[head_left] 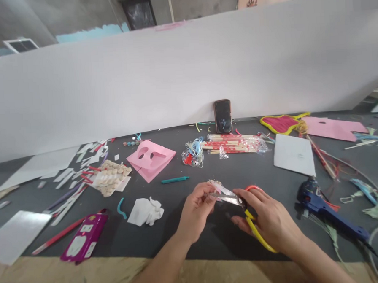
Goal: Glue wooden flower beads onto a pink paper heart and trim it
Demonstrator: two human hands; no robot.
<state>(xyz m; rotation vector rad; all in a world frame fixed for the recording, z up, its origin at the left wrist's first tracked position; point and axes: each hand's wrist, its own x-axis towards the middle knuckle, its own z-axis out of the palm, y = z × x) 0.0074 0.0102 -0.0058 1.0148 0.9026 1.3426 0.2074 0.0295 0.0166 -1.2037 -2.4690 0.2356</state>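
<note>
The left hand [195,213] pinches a narrow, shiny, pale strip [225,195] between thumb and fingertips, with a small glittery bit [215,183] at its far end, though the view is too coarse to tell its material. The right hand [269,217] is closed around the handles of a pair of scissors [258,230], yellow on one side and orange-red on the other, with fingers curled through and the silver blades slightly parted around the strip. Both hands work over the dark desk top [156,240], near its front edge, where a tan board [72,274] runs beneath the forearms. A stretch of dark desk separates the right hand from a blue glue gun [322,206] lying toward the right edge, its cord trailing off the corner. To the left of the hands sit a crumpled white tissue [145,211] and a magenta packet [84,237]. A teal marker [175,180] lies just ahead of them, beside a folded pink card [150,160] with two holes. Along the back edge, a phone [223,116] leans upright against a white board [110,90].
</note>
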